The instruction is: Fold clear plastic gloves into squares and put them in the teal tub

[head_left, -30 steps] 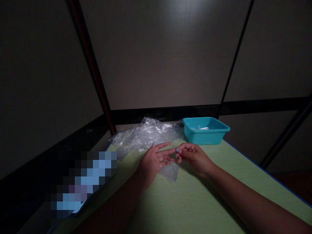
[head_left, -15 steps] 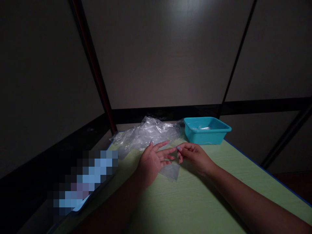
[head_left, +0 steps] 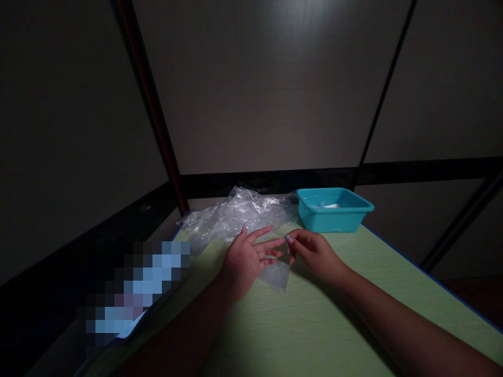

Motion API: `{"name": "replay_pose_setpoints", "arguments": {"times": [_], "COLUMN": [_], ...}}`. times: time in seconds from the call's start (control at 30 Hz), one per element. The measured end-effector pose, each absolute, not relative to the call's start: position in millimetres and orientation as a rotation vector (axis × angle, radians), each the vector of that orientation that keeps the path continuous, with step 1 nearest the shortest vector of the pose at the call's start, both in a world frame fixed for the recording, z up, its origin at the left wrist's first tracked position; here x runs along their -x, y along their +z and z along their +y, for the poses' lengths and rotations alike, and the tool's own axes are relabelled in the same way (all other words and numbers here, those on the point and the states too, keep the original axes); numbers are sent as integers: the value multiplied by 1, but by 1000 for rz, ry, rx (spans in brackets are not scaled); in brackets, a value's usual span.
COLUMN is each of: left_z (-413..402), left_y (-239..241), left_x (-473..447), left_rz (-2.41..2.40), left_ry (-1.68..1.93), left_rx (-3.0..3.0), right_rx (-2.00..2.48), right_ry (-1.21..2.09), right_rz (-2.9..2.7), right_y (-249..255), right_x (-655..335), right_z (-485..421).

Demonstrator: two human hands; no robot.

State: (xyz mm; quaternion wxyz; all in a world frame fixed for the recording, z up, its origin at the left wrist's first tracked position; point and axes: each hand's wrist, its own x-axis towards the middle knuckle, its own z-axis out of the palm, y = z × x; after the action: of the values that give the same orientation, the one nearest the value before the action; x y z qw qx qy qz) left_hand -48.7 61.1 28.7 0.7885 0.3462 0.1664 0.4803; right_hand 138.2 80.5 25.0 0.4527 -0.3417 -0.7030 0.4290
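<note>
My left hand (head_left: 247, 261) is held over the table with its palm turned up and fingers spread. At the tip of one of its fingers, my right hand (head_left: 314, 253) pinches with thumb and forefinger. Whether anything small sits in that pinch cannot be made out. Beneath the hands, a small flat piece of clear plastic (head_left: 278, 276) lies on the green tabletop (head_left: 298, 330), partly covered by my left hand. Just beyond my fingers is a large crumpled sheet of clear plastic (head_left: 247, 209).
A turquoise plastic basin (head_left: 334, 220) stands at the far right, with something clear and shiny inside. At the left table edge is a pixelated bluish device-like object (head_left: 131, 324). Dark-trimmed panels (head_left: 267, 94) rise behind the table.
Both hands keep nearly the same pose. My right hand's fingers have shifted very slightly, with the pinch still at the left fingertip.
</note>
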Motion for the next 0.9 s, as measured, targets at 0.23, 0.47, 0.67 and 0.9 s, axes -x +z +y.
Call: {"name": "replay_pose_setpoints", "arguments": {"times": [0.23,0.47,0.67,0.9], "left_z": [59,58,60,59], "left_y": [31,32,31,33], "left_x": [51,50,51,50], "left_rz": [252,251,242,273], "left_ry": [982,1003,994,1015], "left_rx": [-730,-723,-718,-709], "right_rx": [866,733,685,644], "right_ry": [1048,1206,1309,1426], "right_rz": [-1736,-1643,-1557,-1481], "right_y": [23,21,18,20], "right_x": [-137,-138,-139,-138], "right_z": [80,86,89,86]}}
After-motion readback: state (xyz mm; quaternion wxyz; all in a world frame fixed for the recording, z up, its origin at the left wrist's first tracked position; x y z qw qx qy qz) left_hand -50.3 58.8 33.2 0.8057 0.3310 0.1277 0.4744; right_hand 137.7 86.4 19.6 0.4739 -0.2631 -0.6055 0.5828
